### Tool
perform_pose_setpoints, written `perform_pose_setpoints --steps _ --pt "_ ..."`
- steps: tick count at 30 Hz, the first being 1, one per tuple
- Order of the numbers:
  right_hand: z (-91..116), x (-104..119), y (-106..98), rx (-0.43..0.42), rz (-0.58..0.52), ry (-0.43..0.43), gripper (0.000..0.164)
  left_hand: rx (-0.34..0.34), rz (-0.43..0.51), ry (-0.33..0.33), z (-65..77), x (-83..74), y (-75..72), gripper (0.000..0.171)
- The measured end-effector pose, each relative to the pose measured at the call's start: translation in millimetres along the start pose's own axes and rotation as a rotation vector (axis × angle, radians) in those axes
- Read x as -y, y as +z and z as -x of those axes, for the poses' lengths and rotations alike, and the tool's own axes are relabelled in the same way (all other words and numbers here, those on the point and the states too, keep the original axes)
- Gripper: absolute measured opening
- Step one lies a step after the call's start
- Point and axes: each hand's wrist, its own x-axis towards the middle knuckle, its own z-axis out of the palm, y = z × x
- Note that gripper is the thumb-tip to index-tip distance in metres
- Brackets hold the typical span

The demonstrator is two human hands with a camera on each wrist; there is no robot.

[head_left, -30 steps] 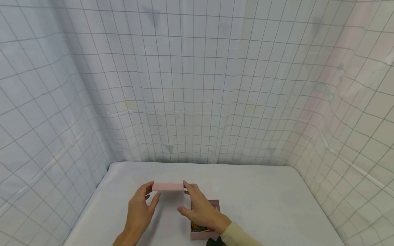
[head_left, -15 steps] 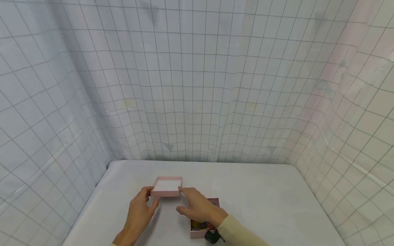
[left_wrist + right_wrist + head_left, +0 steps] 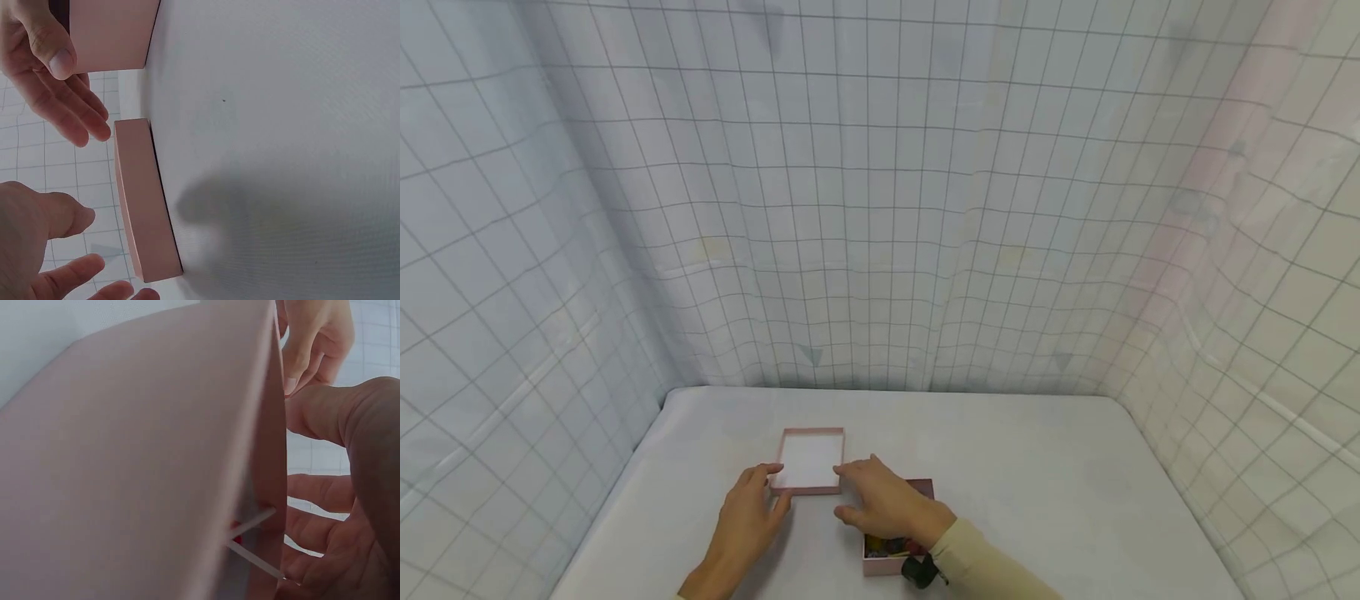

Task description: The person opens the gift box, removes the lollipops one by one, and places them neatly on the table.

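A shallow pink box lid [image 3: 807,491] lies on the white table, its white inside facing up. My left hand [image 3: 743,521] is at the lid's left front corner, fingers spread and relaxed. By the right edge is my right hand [image 3: 887,504], fingers loosely extended. In the left wrist view, gaps show between the lid's side [image 3: 150,200] and both hands. Beneath my right hand and forearm stands an uncovered pink box [image 3: 883,567] with small colourful items inside, partly hidden. The right wrist view shows thin white sticks [image 3: 255,557] and a bit of red in it.
The white-covered table [image 3: 1037,483] reaches back to a gridded white curtain [image 3: 880,250], which also hangs along both sides. A black device [image 3: 919,572] sits at my right wrist, over the box's front edge.
Held up by both hands a second ago, the lid has tilted back and come down flat on the table. Both hands have let go and stay beside it.
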Motion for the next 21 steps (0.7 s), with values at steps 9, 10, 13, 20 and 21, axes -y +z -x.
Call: perform_pose_setpoints --steps 9,10,13,20,21 --pt "6.9 -6.8 -9.2 -0.036 -0.069 -0.036 0.056 -0.046 0.060 0.153 6.7 -11.3 0.9 0.047" --pt "7.7 -8.0 -10.1 -0.045 -0.067 -0.045 0.056 -0.053 0.065 0.186 7.8 -13.0 2.2 0.047" --pt "10.5 -11.1 -14.0 -0.070 -0.057 -0.066 0.053 -0.038 0.072 0.254 10.0 -19.9 5.9 0.049" --pt "23.0 -18.7 -24.5 -0.104 -0.039 -0.097 0.048 0.121 0.119 0.264 11.3 -34.6 13.7 0.058" --pt "25.3 -20.1 -26.2 -0.111 -0.037 -0.106 0.047 0.148 0.128 0.270 11.3 -36.2 15.0 0.061"
